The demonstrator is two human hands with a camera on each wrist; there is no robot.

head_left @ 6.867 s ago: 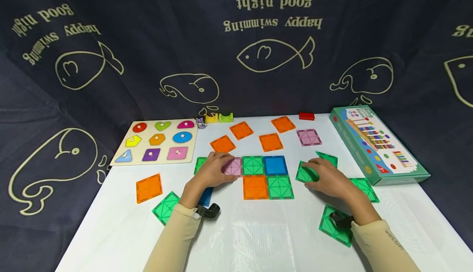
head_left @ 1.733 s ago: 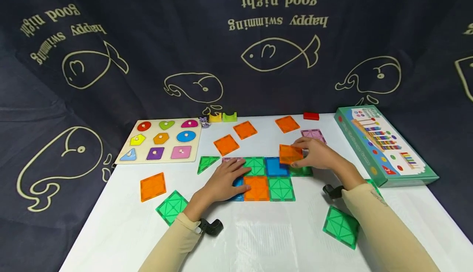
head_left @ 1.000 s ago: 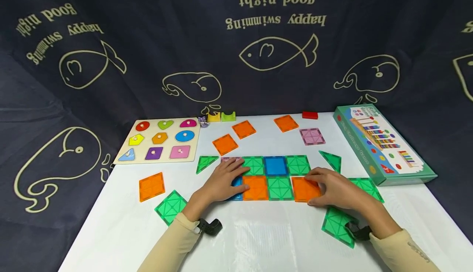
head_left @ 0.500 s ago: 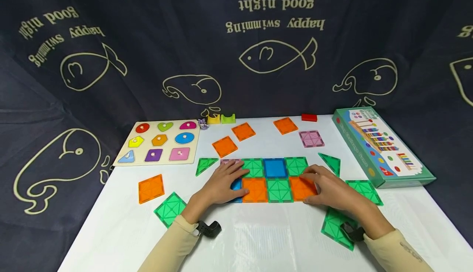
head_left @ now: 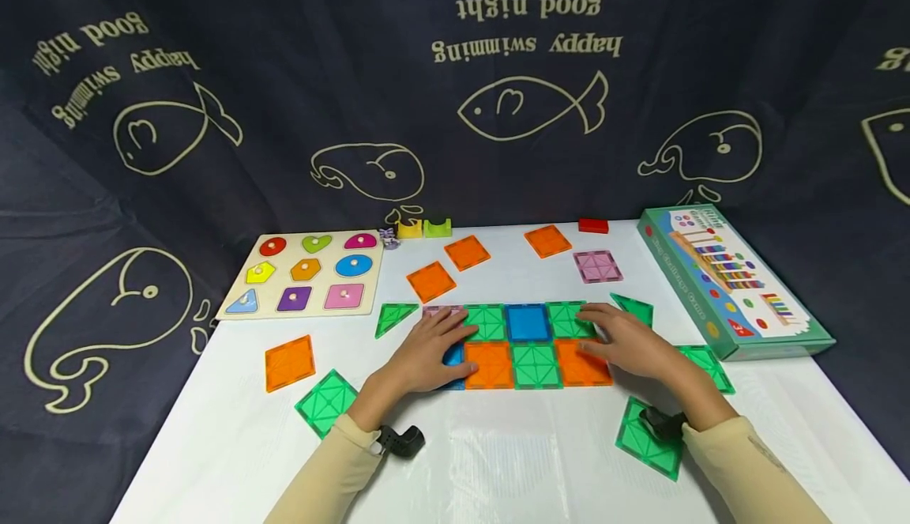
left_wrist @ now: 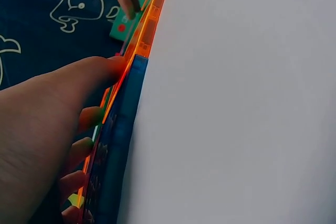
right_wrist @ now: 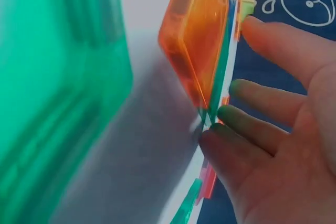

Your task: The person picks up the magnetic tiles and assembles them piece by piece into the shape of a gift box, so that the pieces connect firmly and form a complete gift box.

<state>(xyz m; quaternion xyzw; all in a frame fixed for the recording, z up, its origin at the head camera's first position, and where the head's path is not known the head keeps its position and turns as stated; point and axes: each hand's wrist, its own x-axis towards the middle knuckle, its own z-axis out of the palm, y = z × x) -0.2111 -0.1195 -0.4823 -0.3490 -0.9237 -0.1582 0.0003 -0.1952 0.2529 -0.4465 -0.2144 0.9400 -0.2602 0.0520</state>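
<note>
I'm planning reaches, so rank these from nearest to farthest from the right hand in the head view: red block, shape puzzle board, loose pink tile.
1. Loose pink tile: just beyond the right hand.
2. Red block: farther back, behind that tile.
3. Shape puzzle board: across on the left side.

White table (head_left: 498,461) beneath coloured tiles (head_left: 538,365), a puzzle board (head_left: 329,271), a green box (head_left: 735,283)

Two translucent orange square plastic tiles (head_left: 492,365) are lying flat here, left and right of a translucent green square plastic tile (head_left: 538,365), touching it; a partly hidden blue plastic tile (head_left: 453,356) is sitting farther left.
</note>
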